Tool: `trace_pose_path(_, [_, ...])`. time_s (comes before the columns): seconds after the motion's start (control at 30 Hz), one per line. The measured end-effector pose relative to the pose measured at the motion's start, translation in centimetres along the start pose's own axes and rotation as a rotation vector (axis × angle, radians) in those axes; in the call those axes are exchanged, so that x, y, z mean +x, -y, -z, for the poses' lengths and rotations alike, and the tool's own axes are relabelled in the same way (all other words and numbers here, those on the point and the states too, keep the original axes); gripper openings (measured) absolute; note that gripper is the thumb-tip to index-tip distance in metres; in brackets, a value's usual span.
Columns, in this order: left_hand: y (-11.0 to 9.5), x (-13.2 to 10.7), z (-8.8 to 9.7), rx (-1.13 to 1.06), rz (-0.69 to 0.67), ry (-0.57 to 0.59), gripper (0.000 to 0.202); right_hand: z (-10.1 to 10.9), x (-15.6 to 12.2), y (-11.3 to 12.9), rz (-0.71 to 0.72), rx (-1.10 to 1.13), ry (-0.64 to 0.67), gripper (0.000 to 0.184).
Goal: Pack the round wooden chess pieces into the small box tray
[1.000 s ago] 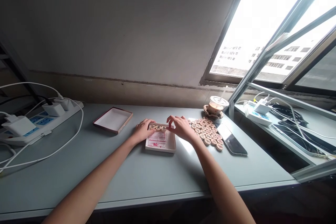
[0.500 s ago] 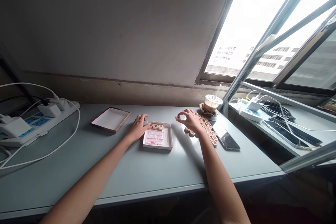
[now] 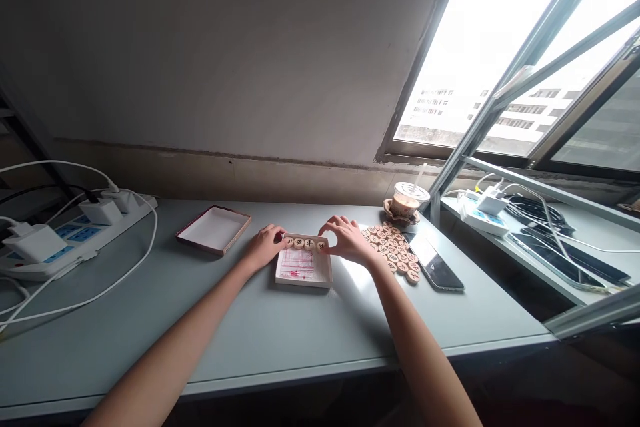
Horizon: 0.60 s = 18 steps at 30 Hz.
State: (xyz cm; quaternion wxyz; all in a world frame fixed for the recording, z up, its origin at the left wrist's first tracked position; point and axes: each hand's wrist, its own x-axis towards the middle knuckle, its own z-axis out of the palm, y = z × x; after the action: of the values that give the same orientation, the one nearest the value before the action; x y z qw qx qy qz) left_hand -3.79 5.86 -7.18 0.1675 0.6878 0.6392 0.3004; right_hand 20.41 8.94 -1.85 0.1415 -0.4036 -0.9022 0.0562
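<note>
A shallow white box (image 3: 304, 282) sits in the middle of the desk with a folded red-printed sheet in plastic (image 3: 296, 263) inside. Along its far wall runs a row of round wooden Chinese chess pieces (image 3: 299, 243) marked with dark characters. My left hand (image 3: 265, 247) is closed at the box's far left corner, thumb and fingers on the rim. At the right end of the row, my right hand (image 3: 349, 240) has thumb and fingers around another chess piece (image 3: 321, 246). Several more loose pieces (image 3: 393, 245) lie grouped to the right of that hand.
The box lid (image 3: 213, 229) lies inner side up at the left. A phone (image 3: 437, 267) rests beside the loose pieces, with a lidded drink cup (image 3: 407, 200) behind. Power strips (image 3: 75, 233) with white cables occupy the far left; a metal frame (image 3: 460, 153) stands right.
My right hand has moved left from beside the loose pieces to the box, bringing a chess piece to the row's right end. My left hand has closed at the box corner.
</note>
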Motion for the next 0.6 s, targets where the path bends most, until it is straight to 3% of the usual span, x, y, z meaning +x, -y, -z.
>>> trace_pose_path(0.17, [-0.5,-0.2,0.2,0.022,0.005,-0.001,0.021,-0.5,0.3,0.8,-0.008,-0.068,0.021,0.006])
trace_pose_path(0.33, [-0.4,-0.2,0.0,0.04,-0.016,-0.016,0.022,0.2,0.1,0.2,-0.041,-0.054,0.02,0.009])
trace_pose_path(0.47, [-0.1,-0.1,-0.1,0.041,-0.042,-0.016,0.028,2.3,-1.1,-2.2,-0.207,-0.074,0.023,0.012])
trace_pose_path(0.6, [-0.3,-0.1,-0.1,0.052,-0.019,-0.009,0.028,3.4,-2.5,-4.8,-0.394,-0.134,0.196,0.024])
